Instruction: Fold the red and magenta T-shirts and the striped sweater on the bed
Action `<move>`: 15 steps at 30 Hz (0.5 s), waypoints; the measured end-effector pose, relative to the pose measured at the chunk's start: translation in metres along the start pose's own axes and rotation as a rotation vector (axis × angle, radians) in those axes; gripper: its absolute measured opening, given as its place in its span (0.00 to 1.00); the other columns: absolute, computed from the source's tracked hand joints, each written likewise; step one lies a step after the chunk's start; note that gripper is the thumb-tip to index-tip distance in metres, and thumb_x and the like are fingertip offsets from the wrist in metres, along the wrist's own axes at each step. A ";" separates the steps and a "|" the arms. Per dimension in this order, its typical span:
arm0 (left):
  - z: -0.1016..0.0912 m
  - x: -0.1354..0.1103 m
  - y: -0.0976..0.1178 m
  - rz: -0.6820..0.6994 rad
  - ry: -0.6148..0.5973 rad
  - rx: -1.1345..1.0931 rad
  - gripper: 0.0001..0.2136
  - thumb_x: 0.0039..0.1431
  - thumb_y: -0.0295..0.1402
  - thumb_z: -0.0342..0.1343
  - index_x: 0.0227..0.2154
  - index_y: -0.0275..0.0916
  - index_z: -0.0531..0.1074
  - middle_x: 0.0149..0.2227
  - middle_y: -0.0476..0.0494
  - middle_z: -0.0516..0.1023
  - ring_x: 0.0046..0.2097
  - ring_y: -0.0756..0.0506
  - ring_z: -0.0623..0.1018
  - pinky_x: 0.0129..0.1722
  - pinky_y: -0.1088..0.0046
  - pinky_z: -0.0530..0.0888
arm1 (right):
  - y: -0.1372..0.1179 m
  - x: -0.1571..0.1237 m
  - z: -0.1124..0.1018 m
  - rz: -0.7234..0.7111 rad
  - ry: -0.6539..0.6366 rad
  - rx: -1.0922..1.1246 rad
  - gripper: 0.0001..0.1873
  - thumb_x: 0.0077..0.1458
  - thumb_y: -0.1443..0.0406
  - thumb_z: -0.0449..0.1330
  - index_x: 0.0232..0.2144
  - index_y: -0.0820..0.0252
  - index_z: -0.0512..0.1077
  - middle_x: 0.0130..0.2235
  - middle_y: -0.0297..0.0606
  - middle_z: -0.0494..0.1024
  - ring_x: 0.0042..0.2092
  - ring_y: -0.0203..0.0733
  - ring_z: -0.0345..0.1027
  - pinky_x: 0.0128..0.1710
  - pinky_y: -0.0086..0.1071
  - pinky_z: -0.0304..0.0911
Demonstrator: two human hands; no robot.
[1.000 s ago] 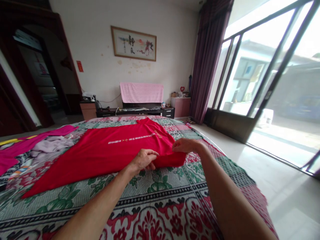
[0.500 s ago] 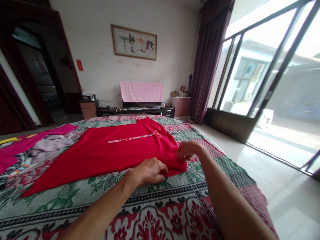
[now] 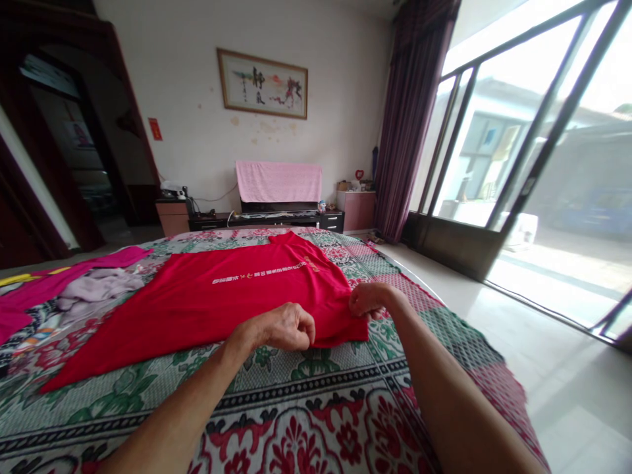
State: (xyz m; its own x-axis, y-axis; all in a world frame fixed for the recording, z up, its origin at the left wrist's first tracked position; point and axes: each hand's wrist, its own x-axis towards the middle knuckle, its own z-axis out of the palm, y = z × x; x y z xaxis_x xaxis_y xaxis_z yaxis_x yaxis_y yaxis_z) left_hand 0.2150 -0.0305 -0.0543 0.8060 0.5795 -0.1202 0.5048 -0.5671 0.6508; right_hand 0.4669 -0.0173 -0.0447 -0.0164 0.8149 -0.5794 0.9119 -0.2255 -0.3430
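Note:
A red T-shirt (image 3: pixel 197 296) with a line of white and gold lettering lies spread on a patterned cover (image 3: pixel 257 401), its collar end to the right. My left hand (image 3: pixel 289 327) is closed at the shirt's near edge, thumb and fingers pinching the fabric close to the near sleeve. My right hand (image 3: pixel 368 299) is closed on the shirt at its right side, by the shoulder. The fingertips of both hands are partly hidden behind the knuckles.
Other clothes, among them a magenta garment (image 3: pixel 74 276) and a pale fluffy one (image 3: pixel 99 288), lie at the left. Beyond the cover stand a low black cabinet (image 3: pixel 210 224) and a pink cloth (image 3: pixel 279 182) draped over a screen. Glass doors (image 3: pixel 494 158) are at the right.
My left hand has drawn back slightly to the left and its fingers have closed at the shirt's near edge. My right hand stays at the shoulder.

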 end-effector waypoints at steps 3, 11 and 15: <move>-0.007 -0.007 0.000 -0.117 -0.112 -0.021 0.10 0.39 0.28 0.50 0.24 0.37 0.75 0.18 0.53 0.69 0.21 0.53 0.65 0.19 0.81 0.60 | 0.002 0.001 -0.001 -0.013 -0.022 0.020 0.03 0.43 0.72 0.58 0.22 0.63 0.70 0.16 0.30 0.69 0.19 0.31 0.61 0.20 0.25 0.58; -0.011 -0.007 0.003 -0.153 0.038 0.048 0.07 0.43 0.35 0.54 0.20 0.36 0.71 0.15 0.54 0.63 0.19 0.55 0.63 0.18 0.80 0.55 | -0.005 -0.005 -0.001 0.000 -0.024 0.036 0.06 0.45 0.73 0.57 0.20 0.62 0.68 0.15 0.29 0.68 0.18 0.30 0.60 0.19 0.25 0.56; -0.001 0.000 -0.006 -0.208 0.024 0.137 0.09 0.42 0.38 0.56 0.22 0.37 0.74 0.14 0.53 0.65 0.18 0.54 0.64 0.18 0.79 0.56 | -0.004 -0.003 0.000 0.001 -0.022 0.019 0.05 0.45 0.70 0.60 0.20 0.62 0.69 0.16 0.30 0.69 0.18 0.30 0.60 0.19 0.25 0.57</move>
State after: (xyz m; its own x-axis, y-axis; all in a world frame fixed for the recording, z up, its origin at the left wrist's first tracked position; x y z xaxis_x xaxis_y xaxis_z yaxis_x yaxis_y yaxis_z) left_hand 0.2113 -0.0267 -0.0572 0.6732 0.7054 -0.2220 0.6979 -0.5068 0.5061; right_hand 0.4636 -0.0186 -0.0413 -0.0249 0.8029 -0.5956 0.9040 -0.2363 -0.3564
